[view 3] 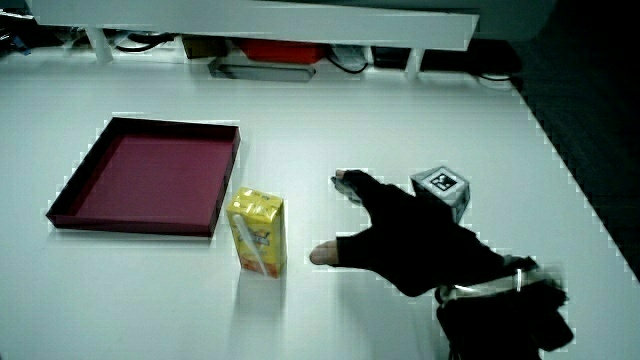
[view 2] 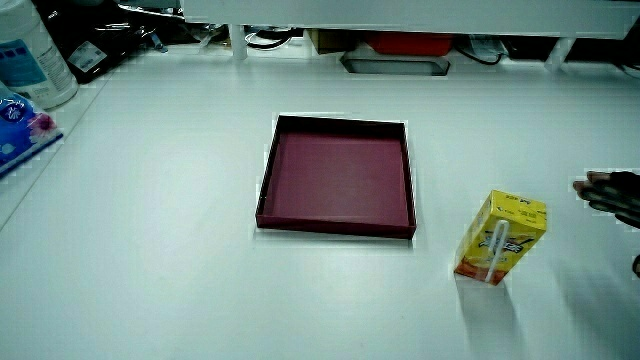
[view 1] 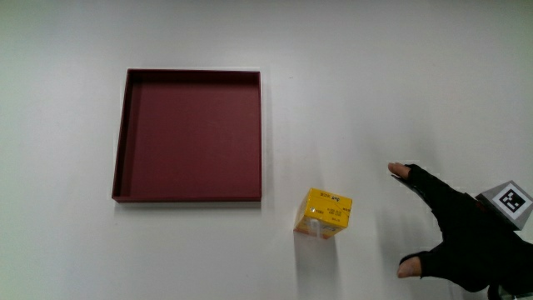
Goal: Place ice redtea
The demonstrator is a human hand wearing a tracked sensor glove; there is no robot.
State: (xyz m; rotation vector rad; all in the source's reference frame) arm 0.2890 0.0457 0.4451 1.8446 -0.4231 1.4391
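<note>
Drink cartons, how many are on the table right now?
1. The yellow drink carton stands upright on the table, just outside a corner of the dark red tray, between the tray and the open hand. None seem hidden.

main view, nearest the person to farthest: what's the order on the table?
Black-gloved hand with fingers spread, holding nothing → yellow ice red tea carton standing upright beside it → shallow square dark red tray, empty, farthest from the person.
</note>
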